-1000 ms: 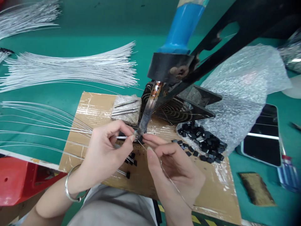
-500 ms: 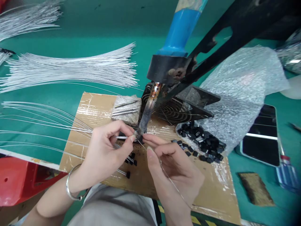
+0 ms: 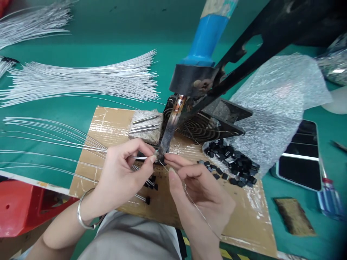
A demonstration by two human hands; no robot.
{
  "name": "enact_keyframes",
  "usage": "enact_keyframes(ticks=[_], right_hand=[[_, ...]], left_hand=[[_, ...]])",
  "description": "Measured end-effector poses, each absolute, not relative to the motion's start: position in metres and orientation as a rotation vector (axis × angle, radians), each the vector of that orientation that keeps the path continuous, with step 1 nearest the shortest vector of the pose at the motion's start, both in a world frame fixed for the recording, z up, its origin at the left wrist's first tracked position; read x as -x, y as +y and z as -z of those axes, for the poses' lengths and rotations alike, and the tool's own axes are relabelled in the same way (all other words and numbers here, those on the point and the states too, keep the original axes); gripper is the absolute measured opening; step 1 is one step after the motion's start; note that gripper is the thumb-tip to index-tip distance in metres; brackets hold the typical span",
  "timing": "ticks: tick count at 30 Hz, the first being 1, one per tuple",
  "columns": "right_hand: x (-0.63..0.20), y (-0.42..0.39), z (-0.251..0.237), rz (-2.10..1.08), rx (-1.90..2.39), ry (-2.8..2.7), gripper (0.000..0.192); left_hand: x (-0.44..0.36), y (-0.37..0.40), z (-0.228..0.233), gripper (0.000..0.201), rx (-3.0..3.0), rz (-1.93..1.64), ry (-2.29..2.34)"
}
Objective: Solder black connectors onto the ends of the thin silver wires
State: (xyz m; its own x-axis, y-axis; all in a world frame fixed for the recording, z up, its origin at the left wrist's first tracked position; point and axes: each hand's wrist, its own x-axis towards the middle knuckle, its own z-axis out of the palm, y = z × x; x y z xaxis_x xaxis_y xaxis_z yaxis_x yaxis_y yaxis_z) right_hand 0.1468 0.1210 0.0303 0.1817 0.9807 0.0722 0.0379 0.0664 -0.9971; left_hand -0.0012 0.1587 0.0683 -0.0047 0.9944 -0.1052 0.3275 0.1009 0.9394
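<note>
My left hand (image 3: 127,171) is closed, thumb and forefinger pinching the end of a thin white wire (image 3: 140,157) at the tip of a soldering iron (image 3: 171,124). The iron, blue-handled, points downward in a black clamp. My right hand (image 3: 206,195) is closed on a strand of solder wire (image 3: 200,212), which crosses the palm and reaches up to the iron's tip. My fingertips partly hide the spot where they meet. Below my left hand, several wires with black end pieces (image 3: 148,200) lie on a cardboard sheet (image 3: 244,220).
A black fan (image 3: 199,128) stands behind the iron, beside a pad (image 3: 146,135) bearing metal rods. Small black parts (image 3: 233,162) spill from a bubble-wrap bag (image 3: 273,101). A bundle of white wires (image 3: 84,81) lies back left; a phone (image 3: 300,159) and a screwdriver (image 3: 330,198) are at right.
Both hands hold the same pose at the iron's tip. The view has shifted very slightly; nothing else visibly differs.
</note>
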Motion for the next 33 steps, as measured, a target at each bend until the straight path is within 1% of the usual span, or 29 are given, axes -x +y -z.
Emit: enact_keyframes(ticks=[33], right_hand=[[-0.1485, 0.1197, -0.0264, -0.987, 1.227, -1.172, 0.018]], left_hand=[[0.0009, 0.1592, -0.066, 0.012, -1.401, -0.98, 1.471]])
